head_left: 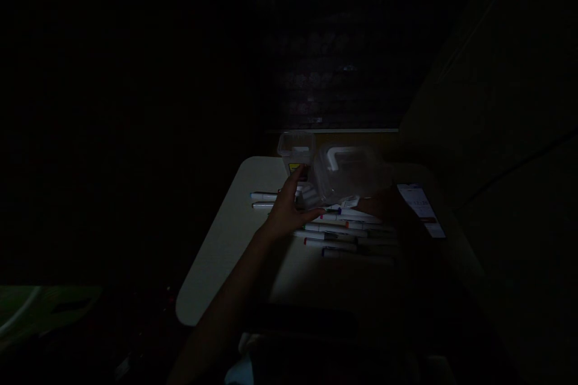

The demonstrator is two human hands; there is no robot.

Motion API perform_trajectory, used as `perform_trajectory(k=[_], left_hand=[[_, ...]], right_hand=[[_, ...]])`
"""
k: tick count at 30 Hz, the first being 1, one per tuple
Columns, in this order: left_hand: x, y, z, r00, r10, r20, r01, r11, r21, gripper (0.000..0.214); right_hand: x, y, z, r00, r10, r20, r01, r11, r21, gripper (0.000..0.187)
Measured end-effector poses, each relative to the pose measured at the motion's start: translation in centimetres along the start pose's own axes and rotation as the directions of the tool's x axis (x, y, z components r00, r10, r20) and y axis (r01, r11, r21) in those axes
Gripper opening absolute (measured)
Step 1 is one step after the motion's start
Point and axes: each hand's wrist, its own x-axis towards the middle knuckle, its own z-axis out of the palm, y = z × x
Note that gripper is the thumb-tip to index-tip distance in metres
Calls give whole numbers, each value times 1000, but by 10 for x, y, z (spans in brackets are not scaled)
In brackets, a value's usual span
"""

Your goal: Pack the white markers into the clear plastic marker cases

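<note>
One left hand (284, 210) splayed beside clear container (350, 177); right hand (382, 201) shadowed, grip unclear.

The tub (345, 171) is clear, see-through plastic and sits tilted above the back of the tabletop (217, 252). Pale shapes show through its lower left; whether they lie inside or behind is unclear. The markers (329, 228) are slim and white-bodied, some with red, orange, green or dark blue ends. They lie flat, roughly side by side, below and left of the tub, the right-hand ones sinking into shadow.
</note>
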Motion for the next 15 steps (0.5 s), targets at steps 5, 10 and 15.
perform_trajectory(k=[5,10,15], left_hand=[[-4,2,-1,996,-90,-10,89,996,-27,71],[-7,3,-7,1000,6,7,-6,1000,30,66],[-8,2,-11,998,50,40,-49,998,-40,67]], right_hand=[[0,3,-18,997,-79,-3,78,979,189,97],[0,-1,-37,976,-204,-74,217,926,311,94],[-1,-21,-44,963,-137,-232,211,920,331,60]])
